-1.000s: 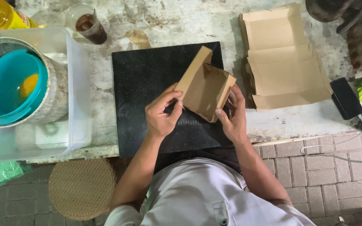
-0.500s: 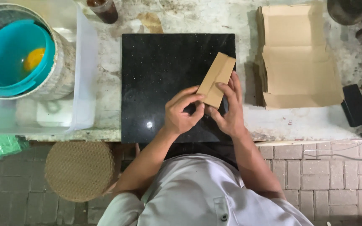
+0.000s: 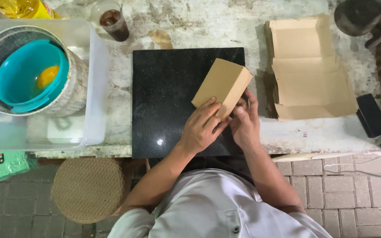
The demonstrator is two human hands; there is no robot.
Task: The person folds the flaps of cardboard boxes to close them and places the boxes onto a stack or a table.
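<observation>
Two hands on one brown cardboard box (image 3: 222,85), folded shut, lying tilted over the right part of the black stone slab (image 3: 173,101). My left hand (image 3: 203,128) lies over the box's near end, fingers spread on the top face, thumb tucked toward the edge; it presses and grips the box. My right hand (image 3: 243,123) clasps the same near end from the right side, fingertips curled against the corner, where I judge the end flap is being closed. Judgement on doing it well: keep the left palm flat so the top face does not bow, let the right fingers push the flap straight along the crease, and keep the box's far end resting on the slab for support. Just right of the slab, a stack of flat unfolded cardboard blanks (image 3: 309,75) on the worn white table (image 3: 199,22). Farther left, a clear plastic tub (image 3: 95,88) holding a round container with a teal bowl (image 3: 27,75), something yellow inside. Glass of dark liquid (image 3: 113,22) at the far edge. Small black device (image 3: 371,115) with a cable at far right. Woven stool (image 3: 88,189) below, on brick paving.
</observation>
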